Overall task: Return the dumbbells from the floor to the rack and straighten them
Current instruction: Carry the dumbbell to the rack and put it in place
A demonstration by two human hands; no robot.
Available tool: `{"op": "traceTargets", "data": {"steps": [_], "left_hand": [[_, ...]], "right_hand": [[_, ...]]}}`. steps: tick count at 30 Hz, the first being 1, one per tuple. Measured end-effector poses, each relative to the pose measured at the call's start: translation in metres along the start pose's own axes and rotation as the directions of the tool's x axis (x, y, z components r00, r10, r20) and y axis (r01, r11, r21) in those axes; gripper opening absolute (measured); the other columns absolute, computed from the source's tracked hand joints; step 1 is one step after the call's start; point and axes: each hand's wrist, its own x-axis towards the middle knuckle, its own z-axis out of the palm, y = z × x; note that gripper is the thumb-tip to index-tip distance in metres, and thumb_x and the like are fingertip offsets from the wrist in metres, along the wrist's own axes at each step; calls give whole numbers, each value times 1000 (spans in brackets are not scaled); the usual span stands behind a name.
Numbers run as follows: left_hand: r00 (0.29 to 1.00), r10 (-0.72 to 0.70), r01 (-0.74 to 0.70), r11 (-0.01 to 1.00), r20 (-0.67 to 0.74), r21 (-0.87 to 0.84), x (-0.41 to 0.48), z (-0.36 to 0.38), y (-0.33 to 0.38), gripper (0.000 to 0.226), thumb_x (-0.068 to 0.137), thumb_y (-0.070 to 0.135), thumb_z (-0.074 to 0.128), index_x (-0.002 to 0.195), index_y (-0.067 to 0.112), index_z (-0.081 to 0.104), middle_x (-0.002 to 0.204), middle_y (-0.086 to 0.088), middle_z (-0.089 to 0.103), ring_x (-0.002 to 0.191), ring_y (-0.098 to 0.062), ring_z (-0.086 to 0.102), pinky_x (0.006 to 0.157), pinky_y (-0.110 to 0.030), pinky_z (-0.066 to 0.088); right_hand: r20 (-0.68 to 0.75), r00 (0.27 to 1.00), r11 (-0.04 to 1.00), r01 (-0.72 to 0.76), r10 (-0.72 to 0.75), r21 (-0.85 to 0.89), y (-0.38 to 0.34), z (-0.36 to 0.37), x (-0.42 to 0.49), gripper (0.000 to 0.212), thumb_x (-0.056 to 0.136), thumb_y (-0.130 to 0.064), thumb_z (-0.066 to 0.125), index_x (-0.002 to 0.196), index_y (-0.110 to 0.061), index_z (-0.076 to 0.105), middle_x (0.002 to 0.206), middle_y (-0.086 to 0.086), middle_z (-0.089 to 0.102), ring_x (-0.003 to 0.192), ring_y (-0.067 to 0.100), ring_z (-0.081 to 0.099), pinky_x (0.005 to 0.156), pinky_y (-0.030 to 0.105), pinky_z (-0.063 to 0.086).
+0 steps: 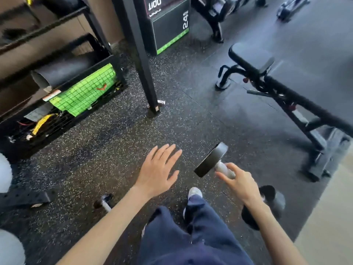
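Observation:
My right hand (241, 183) grips the silver handle of a black round-headed dumbbell (212, 159), held above the speckled rubber floor; its near head shows below my wrist. My left hand (159, 169) hovers flat with fingers spread, holding nothing, left of the dumbbell. A smaller dumbbell (104, 202) lies on the floor under my left forearm, partly hidden. A black shelving rack (107, 60) stands at the upper left.
A black upright post (145, 69) stands on the floor ahead. An adjustable bench (286, 88) fills the right side. A black and green plyo box (170, 25) sits behind the post. The rack's bottom basket holds a green mat (84, 90) and bands. My legs and shoe (194, 193) are below.

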Motion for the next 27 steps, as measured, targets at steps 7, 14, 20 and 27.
{"op": "traceTargets", "data": {"steps": [7, 14, 20, 27], "left_hand": [[999, -31, 31, 1000, 13, 2, 62, -7, 20, 58, 89, 42, 39, 140, 16, 42, 140, -11, 47, 130, -28, 42, 108, -49, 32], [997, 57, -57, 998, 43, -9, 129, 3, 18, 56, 87, 40, 37, 137, 17, 46, 137, -10, 50, 129, -29, 43, 108, -46, 25], [993, 112, -111, 994, 23, -13, 219, -4, -16, 56, 89, 42, 36, 138, 17, 45, 137, -10, 50, 129, -28, 43, 108, -44, 25], [994, 110, -110, 994, -16, -27, 333, -44, -71, 58, 88, 44, 37, 139, 16, 43, 138, -9, 48, 131, -28, 40, 110, -45, 24]], "right_hand": [[-33, 999, 994, -38, 41, 106, 31, -42, 34, 42, 73, -68, 55, 105, -41, 54, 83, 0, 68, 80, 25, 63, 72, 40, 53], [1, 994, 990, -106, 106, 88, 38, -51, 68, 40, 77, -65, 57, 106, -37, 55, 81, -1, 67, 79, 23, 62, 69, 33, 49], [-7, 993, 988, -116, 118, 98, 8, -80, 141, 41, 77, -63, 58, 105, -33, 57, 82, -2, 68, 76, 21, 62, 70, 33, 51], [-58, 995, 996, -75, 78, 40, -62, -142, 245, 41, 78, -63, 58, 108, -36, 56, 91, -2, 69, 88, 23, 62, 70, 32, 47]]}}
